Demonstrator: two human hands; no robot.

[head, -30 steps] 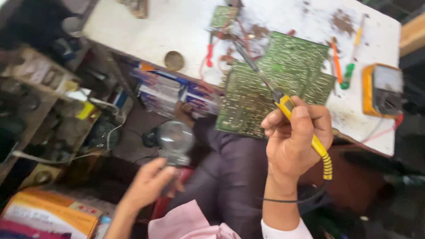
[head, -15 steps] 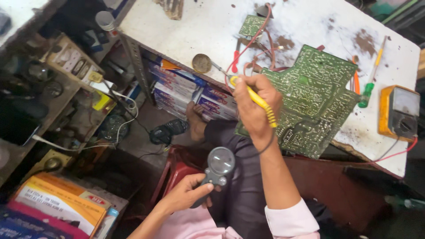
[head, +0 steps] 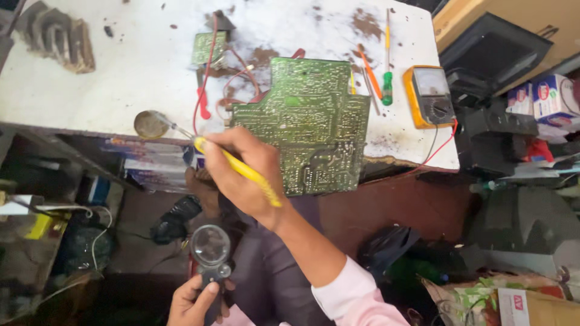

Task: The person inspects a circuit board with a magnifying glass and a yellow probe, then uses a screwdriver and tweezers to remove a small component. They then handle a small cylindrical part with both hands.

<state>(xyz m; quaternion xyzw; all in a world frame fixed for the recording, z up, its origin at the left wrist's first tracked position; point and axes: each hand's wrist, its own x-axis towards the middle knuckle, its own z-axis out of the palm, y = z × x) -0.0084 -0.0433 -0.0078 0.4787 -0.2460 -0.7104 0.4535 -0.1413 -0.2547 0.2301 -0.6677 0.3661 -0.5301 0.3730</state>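
Since half a second ago, the right hand has swung left, bringing the yellow-handled soldering iron tip to the small round tin at the table's edge, fingers wrapped around the handle. At bottom left of the frame, the left hand grips the magnifying glass upright. Farther up, the green circuit board lies flat mid-frame.

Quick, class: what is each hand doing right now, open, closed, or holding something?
Left hand: closed around the handle of a magnifying glass.
Right hand: closed on a yellow-handled soldering iron, its tip at a small round tin.
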